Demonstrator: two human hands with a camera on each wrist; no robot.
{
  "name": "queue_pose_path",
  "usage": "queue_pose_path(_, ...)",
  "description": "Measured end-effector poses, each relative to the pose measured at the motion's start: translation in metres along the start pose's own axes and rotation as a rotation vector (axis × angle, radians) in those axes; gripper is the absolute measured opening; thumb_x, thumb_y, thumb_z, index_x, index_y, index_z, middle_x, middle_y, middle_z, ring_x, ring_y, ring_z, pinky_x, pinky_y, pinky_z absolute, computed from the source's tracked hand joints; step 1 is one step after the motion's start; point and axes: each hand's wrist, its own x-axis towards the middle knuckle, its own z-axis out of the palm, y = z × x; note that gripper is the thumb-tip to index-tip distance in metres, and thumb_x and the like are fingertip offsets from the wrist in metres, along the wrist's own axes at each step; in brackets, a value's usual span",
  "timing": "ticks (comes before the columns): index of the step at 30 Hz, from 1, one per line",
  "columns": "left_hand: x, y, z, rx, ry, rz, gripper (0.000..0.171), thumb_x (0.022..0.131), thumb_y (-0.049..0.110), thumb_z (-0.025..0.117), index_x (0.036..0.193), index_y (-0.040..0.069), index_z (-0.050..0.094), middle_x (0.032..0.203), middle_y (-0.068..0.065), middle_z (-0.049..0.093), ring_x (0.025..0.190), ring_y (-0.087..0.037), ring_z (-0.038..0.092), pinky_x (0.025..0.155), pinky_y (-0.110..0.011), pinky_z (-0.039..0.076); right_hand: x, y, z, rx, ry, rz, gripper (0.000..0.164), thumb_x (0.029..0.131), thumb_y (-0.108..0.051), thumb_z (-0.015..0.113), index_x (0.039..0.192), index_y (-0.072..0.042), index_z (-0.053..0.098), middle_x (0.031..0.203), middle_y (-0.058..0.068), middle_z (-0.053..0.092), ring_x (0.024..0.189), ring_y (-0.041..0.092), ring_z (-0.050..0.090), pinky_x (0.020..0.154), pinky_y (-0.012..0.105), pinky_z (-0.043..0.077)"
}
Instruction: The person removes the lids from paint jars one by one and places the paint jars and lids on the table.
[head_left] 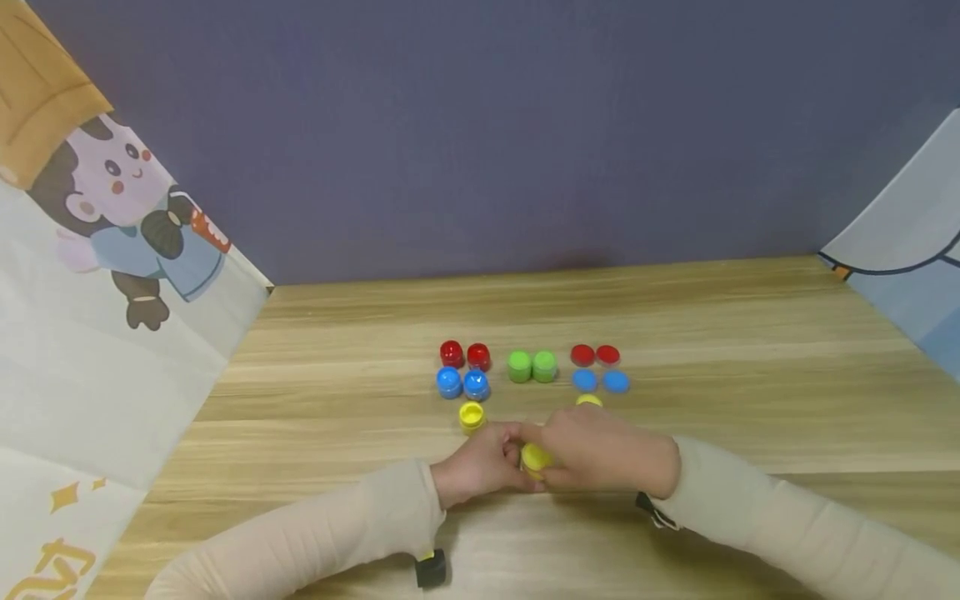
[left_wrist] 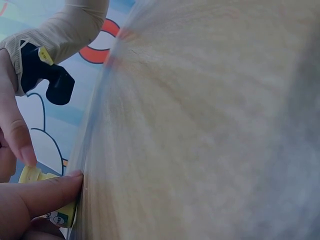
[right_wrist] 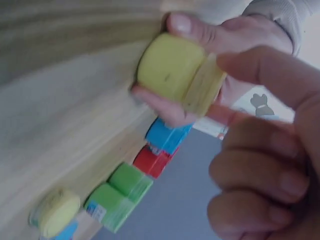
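Observation:
A small yellow paint jar (head_left: pixel 536 460) stands between both hands near the front of the table, its flat yellow lid (right_wrist: pixel 205 87) on top. Thumb and finger of my left hand (head_left: pixel 483 462) grip the jar's body from the left. My right hand (head_left: pixel 603 450) pinches the lid's rim, its other fingers curled in the right wrist view. Just behind the left hand is an open yellow jar (head_left: pixel 471 416). Another yellow lid (head_left: pixel 589 400) lies beyond the right hand, partly hidden by it.
Two open red jars (head_left: pixel 452 353) stand behind two open blue jars (head_left: pixel 449 382). Beside them are two green jars (head_left: pixel 520 367) with flat green tops. Farther right lie two red lids (head_left: pixel 582 355) and two blue lids (head_left: pixel 585 381). A dark wall (head_left: pixel 525 150) rises behind the table.

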Motion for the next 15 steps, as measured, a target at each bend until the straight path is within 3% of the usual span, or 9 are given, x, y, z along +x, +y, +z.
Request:
queue_pose_path(4, 0.000, 0.000, 0.000, -0.022, -0.002, -0.006, 0.043, 0.067, -0.001, 0.080, 0.105, 0.012, 0.066, 0.058, 0.002, 0.047, 0.049, -0.008, 0.038, 0.044, -0.018, 0.031, -0.003, 0.004, -0.002, -0.040, -0.022, -0.069, 0.047, 0.079, -0.012, 0.070, 0.124, -0.014, 0.057, 0.053, -0.008, 0.031, 0.045, 0.005, 0.027, 0.041, 0.019, 0.024)
queue_pose_path(9, 0.001, -0.001, 0.000, -0.015, 0.003, 0.010, 0.031, 0.067, -0.002, 0.080, 0.091, 0.012, 0.066, 0.060, 0.002, 0.048, 0.054, -0.009, 0.040, 0.049, -0.019, 0.034, -0.003, 0.003, -0.002, -0.031, -0.012, -0.098, 0.032, 0.082, -0.017, 0.070, 0.112, -0.017, 0.060, 0.054, -0.009, 0.033, 0.045, 0.004, 0.029, 0.042, 0.019, 0.027)
queue_pose_path(12, 0.001, -0.001, 0.000, 0.008, 0.008, 0.014, 0.030, 0.068, -0.001, 0.080, 0.091, 0.012, 0.066, 0.058, 0.002, 0.046, 0.053, -0.009, 0.040, 0.049, -0.020, 0.033, -0.002, -0.002, 0.001, -0.014, 0.042, -0.075, 0.028, 0.085, -0.027, 0.067, 0.110, -0.016, 0.060, 0.053, -0.010, 0.033, 0.045, 0.003, 0.028, 0.041, 0.019, 0.026)
queue_pose_path(15, 0.000, 0.000, 0.000, -0.003, 0.005, 0.007, 0.039, 0.069, 0.000, 0.080, 0.103, 0.013, 0.067, 0.056, 0.002, 0.046, 0.051, -0.009, 0.039, 0.048, -0.020, 0.032, 0.000, -0.008, 0.006, -0.005, 0.149, -0.005, 0.026, 0.088, -0.035, 0.063, 0.100, -0.012, 0.062, 0.051, -0.010, 0.033, 0.044, 0.003, 0.028, 0.039, 0.019, 0.025)
